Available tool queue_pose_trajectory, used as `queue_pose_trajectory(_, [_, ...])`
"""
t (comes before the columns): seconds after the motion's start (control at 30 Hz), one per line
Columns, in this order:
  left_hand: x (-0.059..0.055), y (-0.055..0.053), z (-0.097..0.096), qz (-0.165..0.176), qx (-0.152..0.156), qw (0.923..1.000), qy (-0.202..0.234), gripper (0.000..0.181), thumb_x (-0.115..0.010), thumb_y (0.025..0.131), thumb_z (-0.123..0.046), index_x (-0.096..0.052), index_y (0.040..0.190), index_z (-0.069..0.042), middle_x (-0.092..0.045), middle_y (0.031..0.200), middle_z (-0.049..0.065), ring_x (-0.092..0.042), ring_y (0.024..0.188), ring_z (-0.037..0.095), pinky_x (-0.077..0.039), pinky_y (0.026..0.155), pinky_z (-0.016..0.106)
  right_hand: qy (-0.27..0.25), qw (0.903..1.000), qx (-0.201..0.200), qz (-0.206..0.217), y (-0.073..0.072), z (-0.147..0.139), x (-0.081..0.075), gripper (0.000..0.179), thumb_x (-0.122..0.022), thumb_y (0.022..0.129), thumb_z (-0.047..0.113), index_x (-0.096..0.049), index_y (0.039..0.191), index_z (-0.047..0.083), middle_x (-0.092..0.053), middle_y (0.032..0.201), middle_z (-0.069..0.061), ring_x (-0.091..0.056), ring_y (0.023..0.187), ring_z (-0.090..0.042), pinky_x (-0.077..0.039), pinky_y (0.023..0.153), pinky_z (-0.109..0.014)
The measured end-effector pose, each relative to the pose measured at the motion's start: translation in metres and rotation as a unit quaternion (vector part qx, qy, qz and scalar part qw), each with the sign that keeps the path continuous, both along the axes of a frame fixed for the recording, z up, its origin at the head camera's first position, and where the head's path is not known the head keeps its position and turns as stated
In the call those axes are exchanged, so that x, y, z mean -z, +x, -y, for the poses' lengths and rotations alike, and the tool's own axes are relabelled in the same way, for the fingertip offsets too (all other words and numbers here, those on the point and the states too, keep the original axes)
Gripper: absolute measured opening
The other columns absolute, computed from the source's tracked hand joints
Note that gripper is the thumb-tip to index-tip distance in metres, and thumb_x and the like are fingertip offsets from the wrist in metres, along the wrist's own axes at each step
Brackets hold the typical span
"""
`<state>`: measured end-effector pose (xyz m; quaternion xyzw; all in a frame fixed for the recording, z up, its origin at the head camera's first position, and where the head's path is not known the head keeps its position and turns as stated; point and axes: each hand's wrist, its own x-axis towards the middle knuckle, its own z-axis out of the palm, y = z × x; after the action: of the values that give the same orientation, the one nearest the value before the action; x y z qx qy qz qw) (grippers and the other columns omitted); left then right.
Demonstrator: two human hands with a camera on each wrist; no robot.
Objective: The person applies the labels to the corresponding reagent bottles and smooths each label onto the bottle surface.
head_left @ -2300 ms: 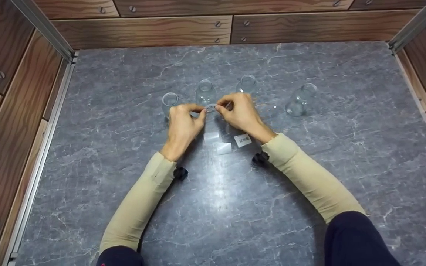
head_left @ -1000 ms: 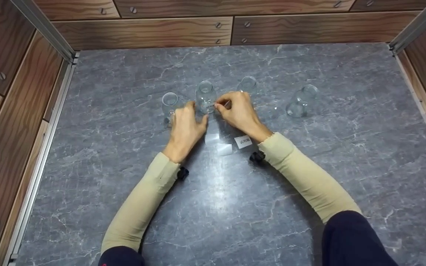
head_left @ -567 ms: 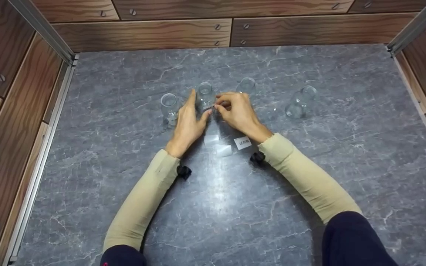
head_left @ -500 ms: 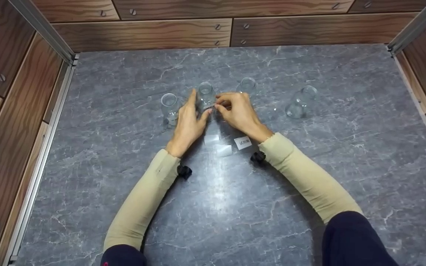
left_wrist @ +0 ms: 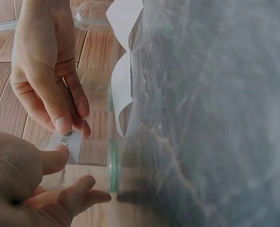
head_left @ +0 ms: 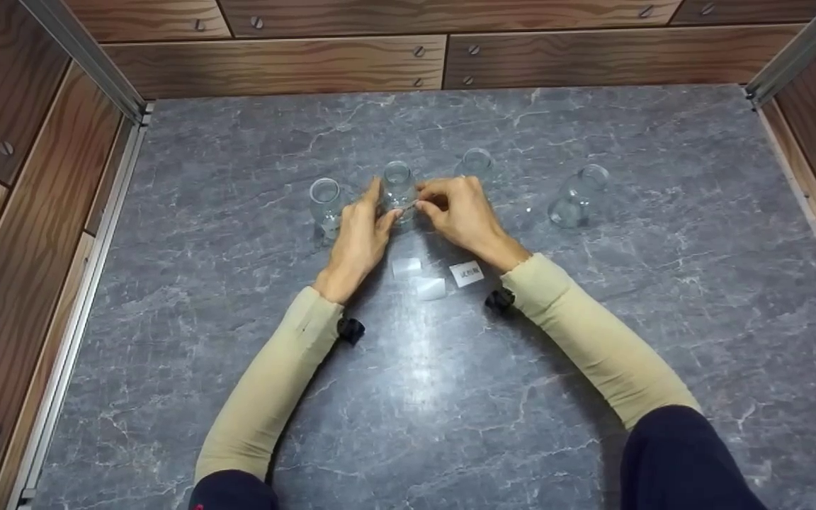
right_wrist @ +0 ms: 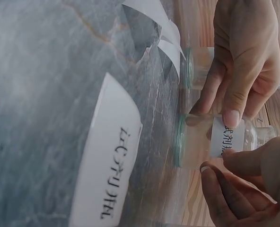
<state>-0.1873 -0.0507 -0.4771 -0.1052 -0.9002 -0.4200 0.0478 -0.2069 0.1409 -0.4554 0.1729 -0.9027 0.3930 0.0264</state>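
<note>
A clear glass bottle with a round open mouth stands between my two hands. My left hand grips it from the left side, its thumb pressing a small white label with printed characters against the glass. From the right, my right hand pinches the other end of this label between thumb and fingers, right at the bottle's wall. In the left wrist view the label spans between the two thumbs, partly covered by them.
Other glass bottles stand near: one to the left, one behind the right hand, one farther right. On the grey marbled table lie a printed label and two white pieces. Wood-patterned walls enclose it.
Both hands held the curved label in front of the bottle. The left hand let go, moved round the bottle's left side and put its thumb on the label. The bottle has shifted slightly nearer.
</note>
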Motion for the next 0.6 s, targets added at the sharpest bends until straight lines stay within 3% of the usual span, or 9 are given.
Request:
queue_pose_trajectory(0.3, [-0.005, 0.001, 0.006, 0.012, 0.032, 0.9991, -0.023, 0.055, -0.064, 0.106, -0.008, -0.045, 0.156, 0.005, -0.065, 0.142, 0.029, -0.066, 0.131, 0.040, -0.055, 0.111, 0.045, -0.003, 0.9998, -0.007, -0.017, 0.000, -0.003, 0.000, 0.012, -0.076, 0.094, 0.002, -0.082, 0.104, -0.002, -0.077, 0.123, -0.019, -0.079, 0.105, -0.035, -0.065, 0.092, -0.041])
queue_pose_trajectory(0.43, [-0.006, 0.000, 0.007, 0.018, 0.040, 0.9988, -0.022, 0.060, -0.067, 0.104, -0.007, -0.043, 0.157, 0.006, -0.065, 0.141, 0.030, -0.066, 0.131, 0.040, -0.055, 0.111, 0.046, -0.025, 0.9997, -0.008, 0.003, 0.000, -0.003, -0.001, 0.014, -0.079, 0.091, 0.000, -0.081, 0.105, -0.005, -0.078, 0.118, -0.022, -0.079, 0.102, -0.035, -0.065, 0.090, -0.039])
queue_pose_trajectory(0.47, [-0.001, -0.003, 0.008, 0.015, 0.044, 0.9988, -0.016, 0.059, -0.068, 0.104, -0.009, -0.045, 0.156, 0.004, -0.067, 0.139, 0.028, -0.067, 0.129, 0.039, -0.056, 0.110, 0.045, -0.032, 0.9994, -0.008, 0.010, -0.001, -0.003, -0.001, 0.016, -0.081, 0.090, 0.000, -0.080, 0.105, -0.006, -0.078, 0.116, -0.023, -0.080, 0.101, -0.035, -0.066, 0.088, -0.039])
queue_pose_trajectory(0.6, [0.004, -0.007, 0.009, 0.008, 0.049, 0.9986, -0.019, 0.052, -0.069, 0.103, -0.008, -0.050, 0.151, 0.001, -0.070, 0.134, 0.027, -0.068, 0.127, 0.040, -0.056, 0.108, 0.047, -0.063, 0.9972, -0.010, 0.039, 0.000, -0.003, -0.001, 0.037, -0.091, 0.082, 0.001, -0.073, 0.113, -0.006, -0.078, 0.112, -0.024, -0.080, 0.100, -0.036, -0.066, 0.087, -0.037])
